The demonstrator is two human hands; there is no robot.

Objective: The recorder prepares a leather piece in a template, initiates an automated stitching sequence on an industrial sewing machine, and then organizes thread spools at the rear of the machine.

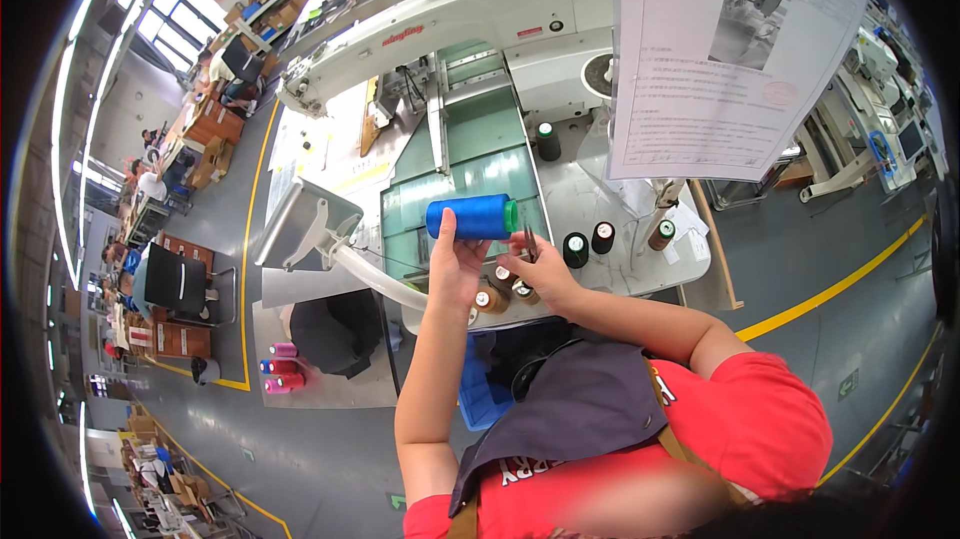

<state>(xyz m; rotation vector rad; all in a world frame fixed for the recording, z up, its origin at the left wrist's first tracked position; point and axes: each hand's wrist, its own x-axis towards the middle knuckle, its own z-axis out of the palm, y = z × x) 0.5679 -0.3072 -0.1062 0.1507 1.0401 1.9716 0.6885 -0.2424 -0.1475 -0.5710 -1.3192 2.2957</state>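
Note:
A large spool of blue thread [468, 218] lies sideways in my left hand [456, 261], whose fingers wrap round it from below. The spool's green core end [512, 214] points right. Close to that end, my right hand [546, 272] is closed on slim dark thread snips [530, 243], their tips pointing up beside the core. Just under my hands, several brown and tan thread spools [490, 299] stand on the white machine table, partly hidden by my fingers. The sewing machine's green bed [465, 154] lies beyond the blue spool.
The white machine arm [440, 19] spans the far side. Right of my hands stand dark thread spools [575, 249] and a hanging paper sheet [735, 59]. A screen on a bent white arm [375, 279] is at left. Pink and red spools [284, 367] rest on a lower surface with black cloth [338, 332].

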